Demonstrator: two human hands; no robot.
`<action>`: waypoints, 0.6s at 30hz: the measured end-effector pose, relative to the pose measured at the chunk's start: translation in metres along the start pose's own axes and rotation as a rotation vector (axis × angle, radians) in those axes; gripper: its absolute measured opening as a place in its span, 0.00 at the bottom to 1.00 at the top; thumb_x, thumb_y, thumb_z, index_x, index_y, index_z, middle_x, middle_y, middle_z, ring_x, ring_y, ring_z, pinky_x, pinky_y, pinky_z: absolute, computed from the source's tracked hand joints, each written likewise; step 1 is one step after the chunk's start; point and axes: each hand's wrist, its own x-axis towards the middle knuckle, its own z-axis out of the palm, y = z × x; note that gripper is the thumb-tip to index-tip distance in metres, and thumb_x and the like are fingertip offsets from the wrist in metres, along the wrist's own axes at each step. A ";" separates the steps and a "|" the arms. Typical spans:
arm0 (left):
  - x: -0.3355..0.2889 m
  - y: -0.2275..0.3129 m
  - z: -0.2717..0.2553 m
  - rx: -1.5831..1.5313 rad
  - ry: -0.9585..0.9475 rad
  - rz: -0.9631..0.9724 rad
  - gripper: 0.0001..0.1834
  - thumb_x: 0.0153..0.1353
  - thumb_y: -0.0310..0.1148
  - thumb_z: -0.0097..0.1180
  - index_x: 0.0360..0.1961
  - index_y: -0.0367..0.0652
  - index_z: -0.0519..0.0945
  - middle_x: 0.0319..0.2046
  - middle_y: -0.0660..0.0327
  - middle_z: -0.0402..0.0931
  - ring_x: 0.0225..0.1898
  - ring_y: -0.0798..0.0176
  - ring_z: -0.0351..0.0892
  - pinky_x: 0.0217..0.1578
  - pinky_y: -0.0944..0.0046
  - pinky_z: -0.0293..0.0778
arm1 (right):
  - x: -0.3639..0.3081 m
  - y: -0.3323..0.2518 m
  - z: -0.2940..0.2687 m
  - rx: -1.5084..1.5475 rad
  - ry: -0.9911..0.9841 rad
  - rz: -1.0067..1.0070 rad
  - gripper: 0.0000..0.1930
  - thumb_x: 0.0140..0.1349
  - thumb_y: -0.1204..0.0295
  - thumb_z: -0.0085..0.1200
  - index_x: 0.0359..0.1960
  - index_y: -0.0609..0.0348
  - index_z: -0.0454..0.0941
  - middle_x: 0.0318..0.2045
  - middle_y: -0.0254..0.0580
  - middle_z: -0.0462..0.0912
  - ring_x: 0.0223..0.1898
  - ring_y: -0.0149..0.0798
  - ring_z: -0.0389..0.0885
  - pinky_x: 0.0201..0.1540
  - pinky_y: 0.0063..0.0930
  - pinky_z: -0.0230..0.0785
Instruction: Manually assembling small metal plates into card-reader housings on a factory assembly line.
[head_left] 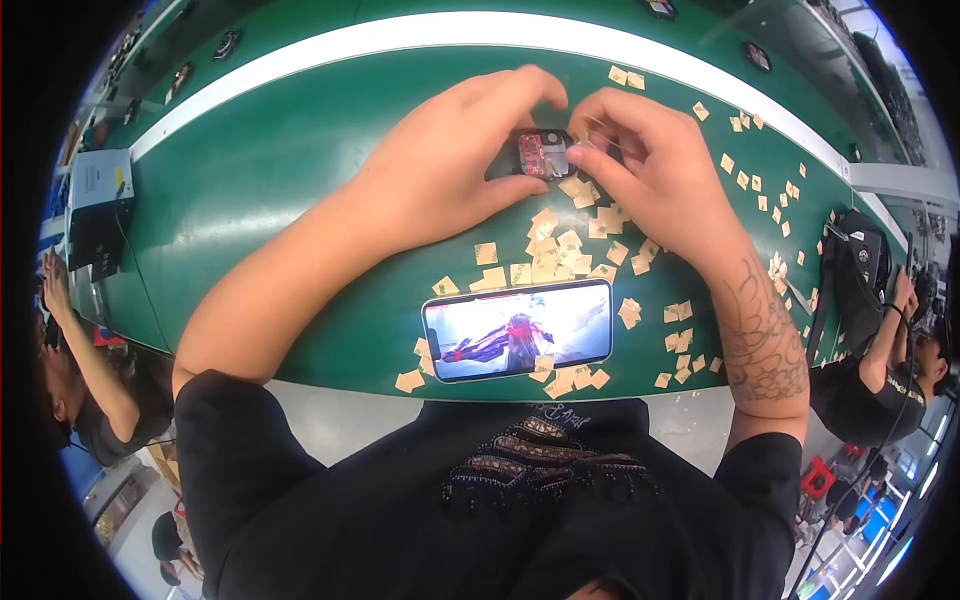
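Observation:
A small black electronic device with rounded corners (545, 155) lies on the green table, its face showing a red-patterned part and a grey part. My left hand (450, 150) curves around its left side, thumb at the near edge and index finger arched above the far edge. From the right, my right hand (650, 165) reaches the device with thumb and index finger close together at its right edge. Something thin and pale shows between those fingers, too small to name. Beneath and beside my right hand lie cream paper squares (545, 262), several with green marks.
A phone (517, 330) playing a picture lies near the table's front edge, with paper squares around it. A white rail (420, 35) runs along the far side. A grey-black box (100, 205) stands at left, a black bag (860, 255) at right. Other people sit at both sides.

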 end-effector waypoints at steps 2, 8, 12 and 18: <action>-0.002 -0.002 -0.003 0.013 0.003 0.050 0.36 0.51 0.22 0.79 0.61 0.44 0.78 0.41 0.58 0.78 0.42 0.53 0.81 0.44 0.56 0.79 | -0.003 -0.001 -0.005 -0.062 -0.115 0.001 0.09 0.68 0.83 0.65 0.47 0.64 0.80 0.33 0.26 0.77 0.31 0.19 0.67 0.30 0.18 0.59; -0.004 -0.001 -0.006 0.136 -0.068 0.090 0.20 0.51 0.24 0.78 0.46 0.44 0.86 0.37 0.59 0.74 0.40 0.53 0.79 0.40 0.56 0.78 | 0.002 0.007 -0.019 0.085 -0.246 0.075 0.08 0.70 0.84 0.63 0.48 0.67 0.81 0.41 0.33 0.84 0.42 0.23 0.79 0.46 0.20 0.75; -0.003 -0.002 -0.006 0.180 -0.062 0.133 0.16 0.51 0.25 0.78 0.42 0.44 0.88 0.37 0.60 0.75 0.40 0.55 0.79 0.39 0.56 0.78 | 0.001 0.017 -0.021 0.143 -0.199 -0.028 0.09 0.70 0.77 0.66 0.50 0.62 0.84 0.34 0.37 0.85 0.34 0.23 0.78 0.38 0.24 0.74; -0.002 -0.002 -0.006 0.259 -0.044 0.203 0.15 0.51 0.27 0.78 0.41 0.45 0.88 0.37 0.61 0.75 0.40 0.55 0.79 0.39 0.55 0.78 | 0.001 -0.009 -0.021 -0.114 -0.182 -0.033 0.10 0.68 0.78 0.64 0.50 0.63 0.85 0.38 0.46 0.88 0.36 0.39 0.85 0.44 0.31 0.79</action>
